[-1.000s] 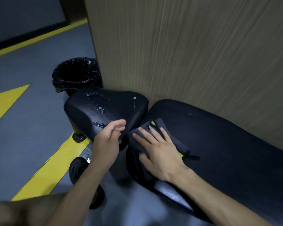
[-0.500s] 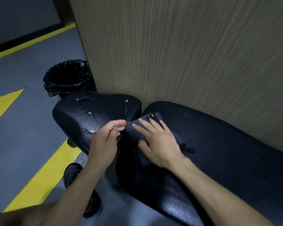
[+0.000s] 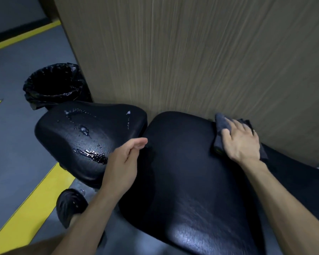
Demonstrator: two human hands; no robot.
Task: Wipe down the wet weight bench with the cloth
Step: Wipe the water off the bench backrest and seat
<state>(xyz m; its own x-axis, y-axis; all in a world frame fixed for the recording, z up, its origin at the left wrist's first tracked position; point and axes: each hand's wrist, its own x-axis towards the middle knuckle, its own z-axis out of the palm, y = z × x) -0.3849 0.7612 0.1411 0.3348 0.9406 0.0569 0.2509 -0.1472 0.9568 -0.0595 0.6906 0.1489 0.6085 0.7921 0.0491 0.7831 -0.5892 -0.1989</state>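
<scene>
The black weight bench has two pads. Its small seat pad on the left carries water drops and a puddle near its front edge. The long back pad fills the middle and right. My right hand lies flat on a dark grey cloth and presses it onto the far edge of the back pad, close to the wall. My left hand rests at the gap between the two pads, fingers loosely curled, with nothing in it.
A wood-grain wall stands right behind the bench. A bin with a black liner sits on the grey floor at the left, beyond the seat pad. Yellow floor lines run below it. A black shoe is under my left arm.
My right hand has slid the cloth from the near end of the back pad, beside the left hand, to the right and away along the pad's far edge. The left hand stayed put.
</scene>
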